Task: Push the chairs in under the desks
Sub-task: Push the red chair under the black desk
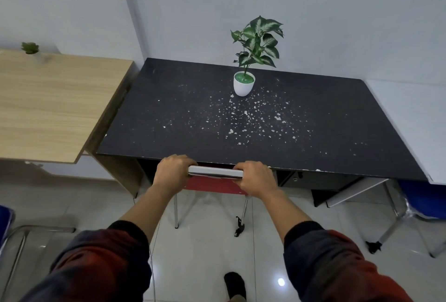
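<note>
The chair (215, 182) sits tucked under the black desk (241, 120), both the left hand (172, 171) and the right hand (257, 178) curled tight around its backrest.

Light was even and rather dim; a ceiling lamp glared off the glossy floor tiles (281, 282). Wide-angle distortion bent the edges, and the sleeves (101, 268) looked soft

No legible text, label, brand or number anywhere
</note>
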Demonstrator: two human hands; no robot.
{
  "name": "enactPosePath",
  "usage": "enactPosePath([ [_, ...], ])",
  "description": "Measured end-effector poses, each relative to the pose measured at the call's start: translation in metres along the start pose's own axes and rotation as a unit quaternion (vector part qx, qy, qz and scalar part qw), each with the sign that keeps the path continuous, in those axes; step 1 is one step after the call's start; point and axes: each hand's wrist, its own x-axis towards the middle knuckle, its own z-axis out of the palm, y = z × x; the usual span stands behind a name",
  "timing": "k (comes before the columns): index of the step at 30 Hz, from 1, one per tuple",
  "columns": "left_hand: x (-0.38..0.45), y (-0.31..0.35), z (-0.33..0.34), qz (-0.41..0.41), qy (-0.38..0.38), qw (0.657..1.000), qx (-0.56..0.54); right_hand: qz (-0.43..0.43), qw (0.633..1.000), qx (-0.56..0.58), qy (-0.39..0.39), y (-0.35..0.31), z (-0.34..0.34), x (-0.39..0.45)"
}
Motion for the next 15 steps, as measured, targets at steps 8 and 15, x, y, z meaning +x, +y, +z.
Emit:
enactPosePath([
  [8,0.003,-0.001,0.008,-0.018,-0.014,1.000,0.012,-0.026,0.999,-0.018,-0.007,0.005,-0.002,0.003],
  [15,0.000,0.009,0.015,-0.014,-0.010,1.000,0.018,0.008,1.000,0.010,-0.026,0.012,-0.005,-0.003],
])
